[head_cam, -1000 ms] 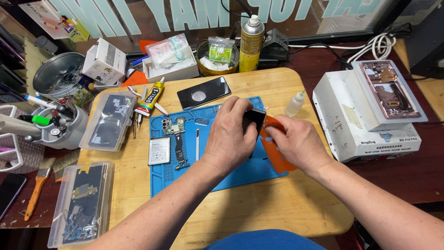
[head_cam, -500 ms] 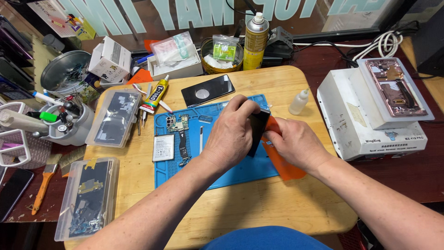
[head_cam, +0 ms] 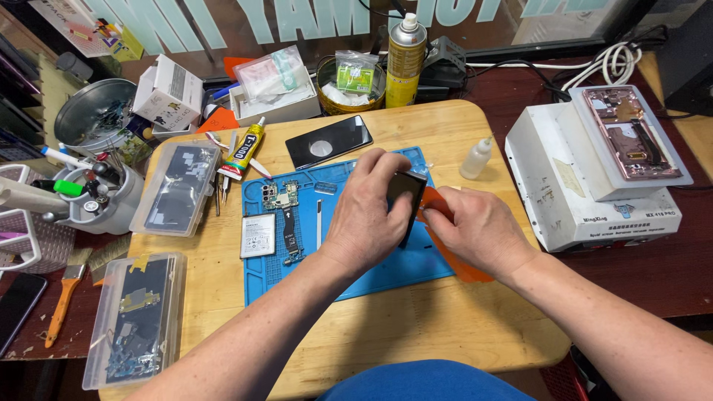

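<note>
My left hand (head_cam: 368,212) grips a dark phone body (head_cam: 407,194), held nearly on edge above the blue work mat (head_cam: 371,275). My right hand (head_cam: 475,226) holds an orange plastic pry sheet (head_cam: 464,267) against the phone's right side. On the mat's left part lie a circuit board (head_cam: 278,195), a flex cable (head_cam: 290,238), a thin metal tool (head_cam: 318,223) and a white battery (head_cam: 258,235).
A black back cover (head_cam: 329,141) and glue tube (head_cam: 245,148) lie on the wooden table (head_cam: 416,334). A small dropper bottle (head_cam: 475,157) stands right of the mat. A white machine (head_cam: 594,186) carries a pink phone frame (head_cam: 630,134). Clear parts boxes (head_cam: 137,319), a brush (head_cam: 63,293) and tool cup (head_cam: 100,197) sit left.
The phone body has been tipped up from flatter to nearly on edge in my left hand. My right hand stays with the orange sheet at its side.
</note>
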